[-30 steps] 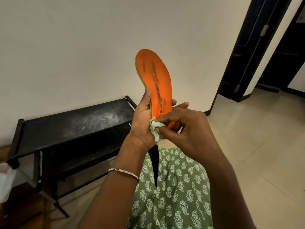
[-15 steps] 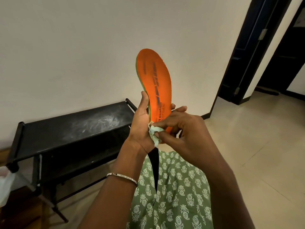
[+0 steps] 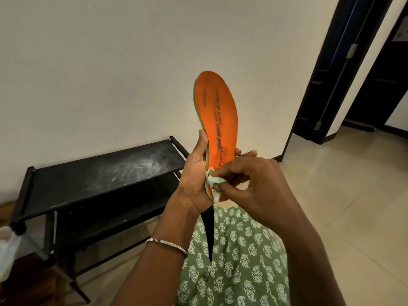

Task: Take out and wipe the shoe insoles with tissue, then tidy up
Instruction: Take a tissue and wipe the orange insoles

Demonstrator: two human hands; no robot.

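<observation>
Your left grip holds the orange insole by its heel end. The thumb lies up the green edge and the fingers wrap behind, their tips showing at the 3 o'clock edge. This sets the insole upright in front of you, toe at 12 o'clock and heel at 6 o'clock, printed face toward you. The wiping surface is therefore in full view, and the palm backs it against pressure. Your right grip pinches a crumpled wad of pale tissue between thumb and forefinger. It presses the wad on the heel area, just below the printed lettering, toward the insole's 9 o'clock edge. Wadding the tissue gives a firm pad. Judge the current step as wiping the heel zone; the forefoot above it shows dark worn marks. No shoe is in view, so you cannot tell where the insole belongs. The black shoe rack stands against the wall at 9 o'clock of your grips, its top shelf streaked with pale dust, and is a likely place for tidying. A pale plastic bag shows at 8 o'clock, at the frame edge. The insole looks thin, so expect it to flex if you press near the unsupported toe.
</observation>
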